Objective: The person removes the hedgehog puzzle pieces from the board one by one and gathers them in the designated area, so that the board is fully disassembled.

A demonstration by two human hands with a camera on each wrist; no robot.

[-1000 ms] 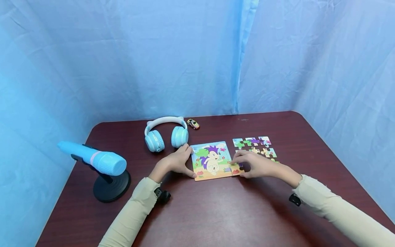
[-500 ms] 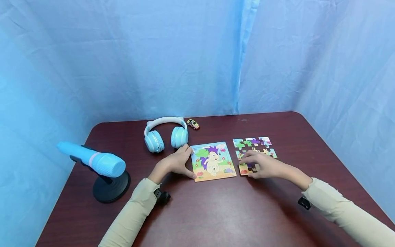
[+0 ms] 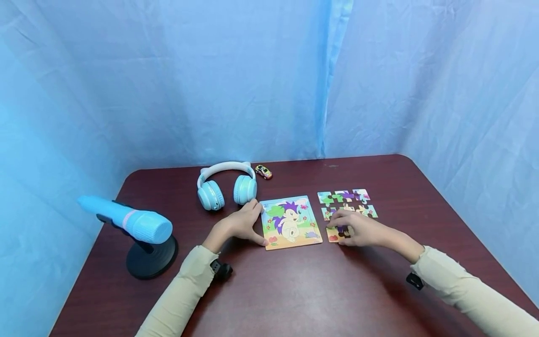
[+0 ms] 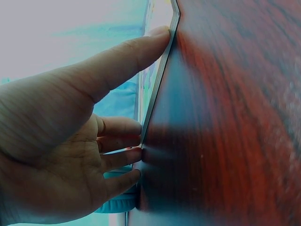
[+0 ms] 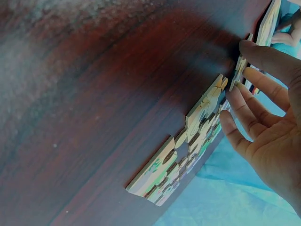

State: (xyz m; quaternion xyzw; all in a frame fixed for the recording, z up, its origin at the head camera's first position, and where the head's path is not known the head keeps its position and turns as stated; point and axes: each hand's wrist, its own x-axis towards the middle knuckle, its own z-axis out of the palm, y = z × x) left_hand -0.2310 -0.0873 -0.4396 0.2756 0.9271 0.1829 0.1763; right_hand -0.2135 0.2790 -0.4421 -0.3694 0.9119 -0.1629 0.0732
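A square puzzle board [image 3: 291, 222] printed with a purple-haired hedgehog lies flat on the table. My left hand [image 3: 242, 223] rests against its left side, thumb at the near corner and straight fingers along the edge, as the left wrist view shows. Right of the board, my right hand [image 3: 358, 228] holds a corner puzzle piece [image 3: 332, 235], orange with a red shape, between thumb and fingers. Rows of jigsaw pieces [image 3: 325, 197] lie beyond and partly under this hand, which hides some of them. In the right wrist view several pieces [image 5: 153, 174] lie flat beside the fingers.
Light-blue headphones [image 3: 210, 194] lie beyond the left hand, with a small toy car [image 3: 264, 172] next to them. On the left, a blue microphone [image 3: 147, 225] sits in a black round-based stand [image 3: 152, 260]. Blue curtains [image 3: 236, 84] surround the dark-red table [image 3: 290, 299].
My right hand has moved right with the corner piece, from over the board's near right corner to beside the other pieces. It has barely moved in the last half second. The left hand stays put.
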